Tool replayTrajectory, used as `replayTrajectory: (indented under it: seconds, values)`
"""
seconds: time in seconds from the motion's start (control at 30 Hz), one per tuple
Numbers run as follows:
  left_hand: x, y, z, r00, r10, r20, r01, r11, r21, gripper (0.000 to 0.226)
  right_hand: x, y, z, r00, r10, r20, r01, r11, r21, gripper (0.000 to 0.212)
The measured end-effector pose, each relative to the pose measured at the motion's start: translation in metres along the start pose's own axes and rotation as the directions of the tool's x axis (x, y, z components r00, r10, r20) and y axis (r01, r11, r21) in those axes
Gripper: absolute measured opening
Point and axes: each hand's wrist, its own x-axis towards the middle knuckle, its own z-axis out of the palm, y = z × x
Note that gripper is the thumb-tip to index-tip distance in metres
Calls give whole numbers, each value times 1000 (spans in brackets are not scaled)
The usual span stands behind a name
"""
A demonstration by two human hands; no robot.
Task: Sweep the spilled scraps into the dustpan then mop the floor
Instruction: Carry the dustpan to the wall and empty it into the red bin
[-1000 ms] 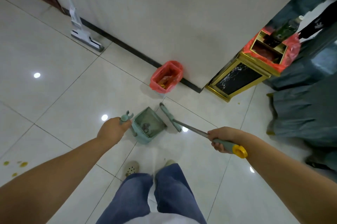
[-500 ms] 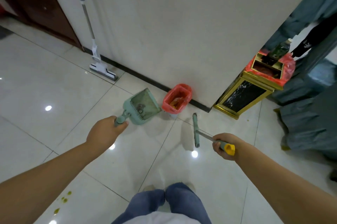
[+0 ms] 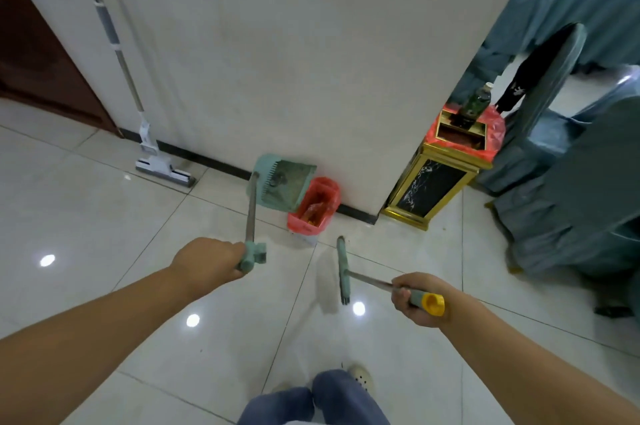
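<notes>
My left hand [image 3: 211, 262] grips the end of the long handle of a green dustpan [image 3: 282, 185]. The pan is raised and tilted over a small bin lined with a red bag [image 3: 317, 208], its lip touching or just above the bag's rim. My right hand [image 3: 417, 298] holds the yellow-capped handle of a green broom [image 3: 343, 269], whose head hangs just above the tiled floor in front of the bin. A white flat mop [image 3: 152, 161] leans on the wall at the left.
A gold and black marble bin [image 3: 433, 189] with a red liner and a green bottle on top stands at the wall's corner. Teal-covered chairs [image 3: 571, 189] fill the right side. A dark wooden door [image 3: 41, 71] is at far left. My legs are at the bottom.
My left hand has lifted the dustpan off the floor and swung it right, tilting it over the red-bagged bin. The broom has lifted and turned beside it. The view has stepped closer to the wall.
</notes>
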Motion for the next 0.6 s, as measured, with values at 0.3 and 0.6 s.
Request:
replayTrajectory:
  seconds: [0.3, 0.6]
  values:
    - [29, 21, -4, 956, 250, 156, -284, 921, 266, 36, -10, 4, -12, 997, 0, -73, 3, 999, 34, 17]
    - [43, 30, -10, 926, 308, 217, -366, 870, 329, 35, -15, -2, -15, 996, 4, -92, 1, 999, 54, 19]
